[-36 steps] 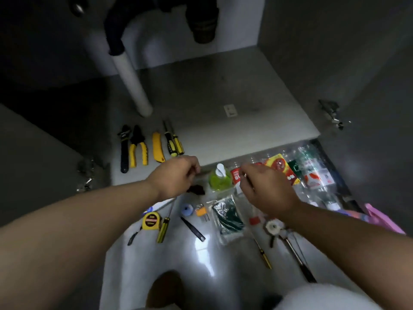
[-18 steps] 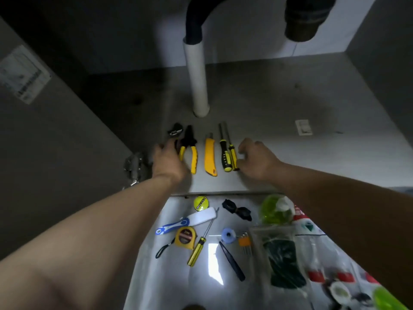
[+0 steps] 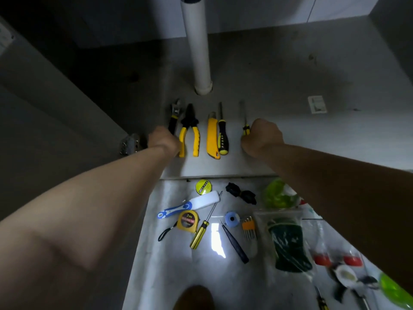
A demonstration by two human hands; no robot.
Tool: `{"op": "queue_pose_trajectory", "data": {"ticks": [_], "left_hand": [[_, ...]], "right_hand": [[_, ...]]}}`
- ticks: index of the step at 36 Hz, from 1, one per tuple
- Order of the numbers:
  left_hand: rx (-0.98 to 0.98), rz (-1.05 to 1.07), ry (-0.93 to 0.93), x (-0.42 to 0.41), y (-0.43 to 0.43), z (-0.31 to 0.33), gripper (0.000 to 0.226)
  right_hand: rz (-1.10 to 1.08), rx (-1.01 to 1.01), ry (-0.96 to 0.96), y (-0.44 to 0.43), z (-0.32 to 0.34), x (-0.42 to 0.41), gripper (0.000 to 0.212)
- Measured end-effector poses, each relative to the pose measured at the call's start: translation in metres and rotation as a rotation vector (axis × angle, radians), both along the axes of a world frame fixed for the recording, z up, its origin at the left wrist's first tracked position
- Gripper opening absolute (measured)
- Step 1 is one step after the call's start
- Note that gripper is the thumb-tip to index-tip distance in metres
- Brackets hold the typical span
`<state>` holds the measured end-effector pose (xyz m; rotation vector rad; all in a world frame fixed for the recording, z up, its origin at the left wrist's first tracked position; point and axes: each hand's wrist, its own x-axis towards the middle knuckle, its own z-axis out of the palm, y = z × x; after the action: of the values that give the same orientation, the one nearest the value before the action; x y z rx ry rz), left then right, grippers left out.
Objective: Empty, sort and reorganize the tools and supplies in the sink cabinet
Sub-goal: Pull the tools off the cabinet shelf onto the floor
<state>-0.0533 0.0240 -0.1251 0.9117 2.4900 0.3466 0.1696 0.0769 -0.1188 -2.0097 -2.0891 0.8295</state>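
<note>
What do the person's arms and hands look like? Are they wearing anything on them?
Both arms are bare: the left arm and the right arm show no sleeves. The left hand and the right hand wear no gloves, and neither wrist has a watch or bracelet. The fingers are hidden from this view, so rings cannot be told.

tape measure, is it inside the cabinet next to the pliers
No, the tape measure lies on the pale floor in front of the cabinet, while the pliers lie inside it.
</note>
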Motion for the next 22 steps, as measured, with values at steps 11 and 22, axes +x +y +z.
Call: {"op": "queue_pose_trajectory", "data": {"ticks": [11,22], "left_hand": [[0.598,-0.029,-0.247,0.051,-0.121,0.004,0.006],[0.291,-0.254,-0.340,0.089,-0.275,-0.055,0.008]], "right_hand": [[0.069,-0.104,0.331,-0.128,0.032,0.038,0.018],[0.306,-0.509,-0.072,-0.269,-0.045,0.055,0.033]]}}
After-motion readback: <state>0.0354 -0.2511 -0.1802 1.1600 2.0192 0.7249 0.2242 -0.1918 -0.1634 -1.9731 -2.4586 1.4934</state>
